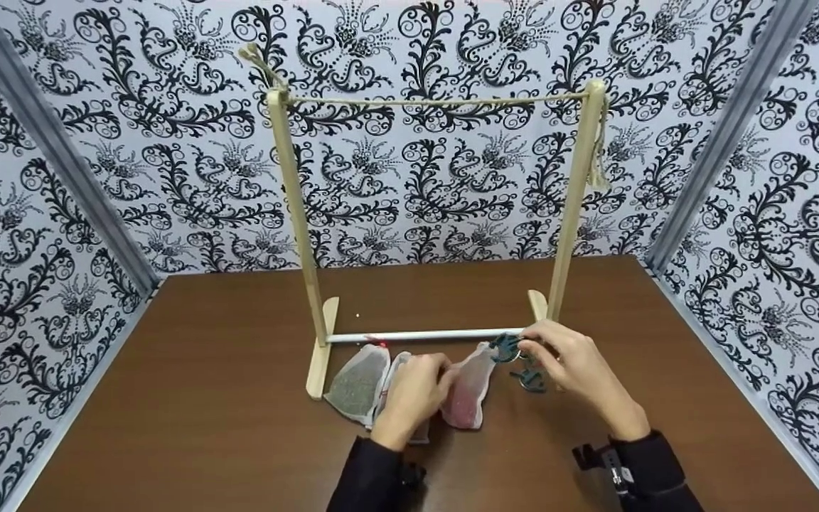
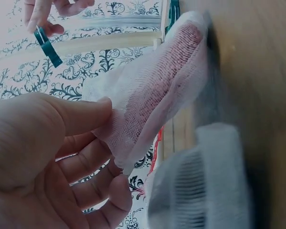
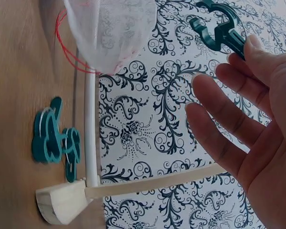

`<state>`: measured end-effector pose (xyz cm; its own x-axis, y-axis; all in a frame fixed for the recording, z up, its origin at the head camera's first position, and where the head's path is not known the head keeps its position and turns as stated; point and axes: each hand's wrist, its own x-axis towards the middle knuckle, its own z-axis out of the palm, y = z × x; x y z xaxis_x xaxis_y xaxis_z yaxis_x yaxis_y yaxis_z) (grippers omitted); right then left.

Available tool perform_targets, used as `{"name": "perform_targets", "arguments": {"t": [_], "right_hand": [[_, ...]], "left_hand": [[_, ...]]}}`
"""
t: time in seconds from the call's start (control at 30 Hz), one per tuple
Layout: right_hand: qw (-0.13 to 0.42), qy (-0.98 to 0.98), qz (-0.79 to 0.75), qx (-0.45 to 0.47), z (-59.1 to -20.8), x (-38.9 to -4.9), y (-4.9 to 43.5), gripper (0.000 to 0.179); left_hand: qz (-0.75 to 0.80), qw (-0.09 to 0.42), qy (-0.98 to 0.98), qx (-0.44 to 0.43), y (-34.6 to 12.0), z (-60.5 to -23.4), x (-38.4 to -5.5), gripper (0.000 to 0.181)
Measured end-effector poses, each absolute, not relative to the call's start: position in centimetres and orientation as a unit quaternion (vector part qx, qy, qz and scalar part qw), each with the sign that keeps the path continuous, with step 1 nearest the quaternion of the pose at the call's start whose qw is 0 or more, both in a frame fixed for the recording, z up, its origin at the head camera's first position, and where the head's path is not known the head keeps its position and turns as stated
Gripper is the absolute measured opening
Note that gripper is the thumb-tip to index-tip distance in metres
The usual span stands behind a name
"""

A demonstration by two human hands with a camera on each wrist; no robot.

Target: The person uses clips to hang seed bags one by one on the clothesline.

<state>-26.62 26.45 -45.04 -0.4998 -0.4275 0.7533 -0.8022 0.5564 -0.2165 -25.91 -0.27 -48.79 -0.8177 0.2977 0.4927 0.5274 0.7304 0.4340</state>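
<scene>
My left hand (image 1: 416, 395) pinches a white mesh drawstring pouch with pinkish-red contents (image 1: 468, 398) between thumb and fingers; the left wrist view shows the pouch (image 2: 152, 90) lifted at a tilt. Thumb and fingertips of my right hand (image 1: 584, 363) grip a dark green plastic clip (image 3: 219, 28) by its handle end. In the head view that clip (image 1: 504, 348) is close to the pouch's upper end; whether they touch I cannot tell. A pouch with greenish contents (image 1: 361, 384) lies left of my left hand, and another pouch (image 1: 420, 434) is partly hidden under it.
More green clips (image 3: 47, 136) lie on the brown table (image 1: 239, 427) near the right foot of a wooden frame (image 1: 573, 213). A cord (image 1: 438, 102) spans the frame's top, and a white rod (image 1: 424, 335) joins its posts low down. Patterned walls stand behind and at both sides.
</scene>
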Motion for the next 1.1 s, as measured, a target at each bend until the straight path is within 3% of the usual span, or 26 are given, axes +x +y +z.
{"name": "perform_targets", "arguments": {"t": [0.4, 0.57, 0.83, 1.1], "right_hand": [[0.366, -0.816, 0.255, 0.368, -40.9, -27.7, 27.3, 0.021], [0.397, -0.811, 0.215, 0.372, -38.6, -28.3, 27.5, 0.01], [0.441, -0.799, 0.195, 0.358, -34.3, -29.3, 27.9, 0.011], [0.465, -0.8, 0.186, 0.33, -30.0, -30.7, 28.2, 0.011]], "left_hand": [[-0.241, 0.225, -0.909, -0.257, -0.2, -43.3, -27.8, 0.008], [-0.252, 0.211, -0.907, -0.263, -0.1, -40.3, -29.4, 0.012], [-0.34, 0.139, -0.898, -0.243, 0.3, -34.4, -31.6, 0.013], [-0.455, 0.149, -0.852, -0.211, 1.2, -29.3, -32.8, 0.016]]}}
